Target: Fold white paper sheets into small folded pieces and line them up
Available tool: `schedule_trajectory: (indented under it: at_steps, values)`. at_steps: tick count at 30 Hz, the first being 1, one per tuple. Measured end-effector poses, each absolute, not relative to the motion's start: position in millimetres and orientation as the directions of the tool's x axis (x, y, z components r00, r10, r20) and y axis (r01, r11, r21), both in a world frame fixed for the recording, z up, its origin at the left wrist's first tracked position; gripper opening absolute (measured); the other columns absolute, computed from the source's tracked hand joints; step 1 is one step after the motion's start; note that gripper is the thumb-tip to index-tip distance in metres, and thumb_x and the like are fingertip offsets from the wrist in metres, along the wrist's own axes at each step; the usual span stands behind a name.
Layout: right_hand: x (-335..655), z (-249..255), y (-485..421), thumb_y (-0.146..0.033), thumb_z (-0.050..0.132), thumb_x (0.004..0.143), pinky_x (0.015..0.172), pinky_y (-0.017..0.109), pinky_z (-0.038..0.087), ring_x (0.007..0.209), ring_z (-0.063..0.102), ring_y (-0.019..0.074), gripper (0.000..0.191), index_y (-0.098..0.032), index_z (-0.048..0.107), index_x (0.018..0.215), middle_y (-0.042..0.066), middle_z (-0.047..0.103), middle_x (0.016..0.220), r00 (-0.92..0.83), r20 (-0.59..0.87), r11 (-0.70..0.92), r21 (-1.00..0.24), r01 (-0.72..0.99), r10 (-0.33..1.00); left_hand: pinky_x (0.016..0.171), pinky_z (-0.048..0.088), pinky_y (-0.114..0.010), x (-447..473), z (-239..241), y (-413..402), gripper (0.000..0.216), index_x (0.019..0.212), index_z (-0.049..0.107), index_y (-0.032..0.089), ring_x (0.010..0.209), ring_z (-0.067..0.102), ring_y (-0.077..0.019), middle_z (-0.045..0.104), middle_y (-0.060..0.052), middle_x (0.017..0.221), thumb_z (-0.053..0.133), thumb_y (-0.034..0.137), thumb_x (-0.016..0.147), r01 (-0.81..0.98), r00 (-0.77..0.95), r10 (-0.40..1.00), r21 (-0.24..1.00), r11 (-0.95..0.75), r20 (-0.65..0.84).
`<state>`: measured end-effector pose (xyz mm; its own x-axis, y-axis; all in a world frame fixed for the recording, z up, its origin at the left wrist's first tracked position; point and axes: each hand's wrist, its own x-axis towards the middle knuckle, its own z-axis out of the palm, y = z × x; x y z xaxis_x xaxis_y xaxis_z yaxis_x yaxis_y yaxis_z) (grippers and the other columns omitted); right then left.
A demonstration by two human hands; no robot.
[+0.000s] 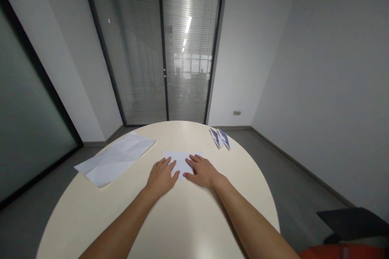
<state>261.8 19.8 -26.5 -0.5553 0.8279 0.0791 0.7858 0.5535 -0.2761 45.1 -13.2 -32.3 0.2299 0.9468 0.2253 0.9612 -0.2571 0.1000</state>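
Observation:
A small white sheet of paper [181, 163] lies flat on the table in front of me, partly covered by both hands. My left hand [162, 176] rests on its left side, palm down, with the fingers spread. On the right side lies my right hand [202, 170], also palm down with fingers apart. Neither hand grips anything. Whether the sheet has folds under my hands cannot be made out.
Larger creased white sheets [117, 160] lie at the table's left edge. Two folded paper pieces [220, 138] with dark patches sit at the far right. The round cream table [188, 218] has a curved edge. A black and red chair [354, 222] stands at lower right.

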Motion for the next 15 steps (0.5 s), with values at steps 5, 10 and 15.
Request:
schedule_trajectory:
  at_steps: [5,10,15]
  values:
    - [260.5,-18.8,17.8,-0.065,0.049,0.090,0.112,0.050,0.032,0.141,0.038,0.0360,0.074,-0.017,0.049,0.147,0.017,0.043,0.153,-0.562,0.100,0.569,-0.234,0.789,0.821,0.114,0.032,-0.049,46.3,-33.1,-16.1,0.054,0.139,0.058,0.023,0.137,0.047,-0.0337,0.052,-0.013,0.149,0.049,0.051,0.093,0.943,0.288,0.931,0.105,-0.317,0.225]
    - [260.4,-1.1,11.7,-0.053,0.055,0.091,0.099,0.044,0.044,0.124,0.055,0.0339,0.054,-0.021,0.063,0.134,0.016,0.062,0.135,-0.578,0.096,0.586,-0.164,0.794,0.810,0.113,0.033,-0.049,46.6,-30.2,-17.8,0.047,0.135,0.062,0.025,0.132,0.050,-0.0302,0.056,-0.011,0.145,0.052,0.045,0.093,0.916,0.353,0.905,0.107,-0.386,0.239]
    - [259.2,12.0,6.9,-0.056,0.063,0.084,0.086,0.038,0.047,0.107,0.063,0.0314,0.049,-0.026,0.071,0.122,0.013,0.070,0.116,-0.553,0.063,0.556,-0.135,0.820,0.831,0.110,0.036,-0.045,54.2,-30.4,-18.8,0.043,0.128,0.065,0.017,0.126,0.054,-0.0290,0.059,-0.015,0.140,0.043,0.040,0.098,0.932,0.317,0.906,0.085,-0.352,0.282]
